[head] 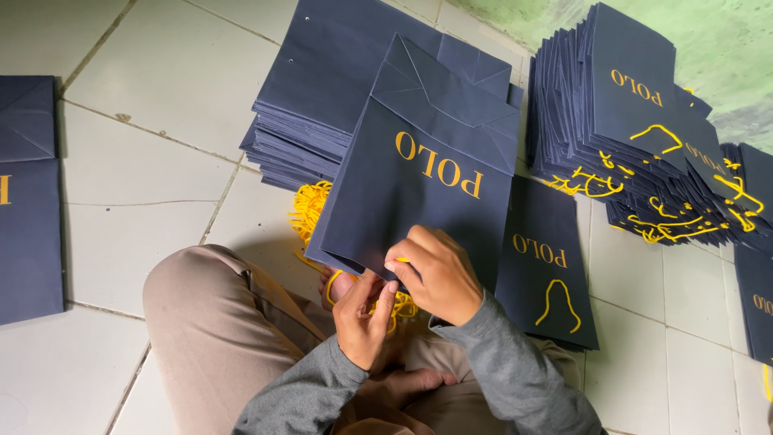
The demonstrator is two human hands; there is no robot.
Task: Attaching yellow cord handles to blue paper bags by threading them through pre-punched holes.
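**Hands at the open edge of a dark blue paper bag**

Hands are seen low in the middle of the view, close to the body. The left hand (364, 310) is curled, and its thumb is pressed up against the bottom edge of the dark blue paper bag (419, 181). The right hand (435, 272) is closed in a pinch, and a bit of yellow cord (400, 260) is held between its fingers right at the bag's edge. The two hands are touching each other there. Grey sleeves are worn on both arms, and a bent knee in tan trousers (213, 322) is seen on the left.

The bag is held tilted over the lap, with its folded bottom pointing away. Gold letters are printed on it. A bunch of loose yellow cords (310, 211) is lying on the white tiled floor (153, 97), just beside the bag's left edge and partly hidden under it.

Behind the bag, a flat stack of bags (322, 89) without handles is piled up. To the right, one finished bag (547, 270) with a yellow handle is lying flat. Farther right, a big spread pile of finished bags (644, 145) is leaning in rows. More bags (28, 201) are lying at the far left edge.
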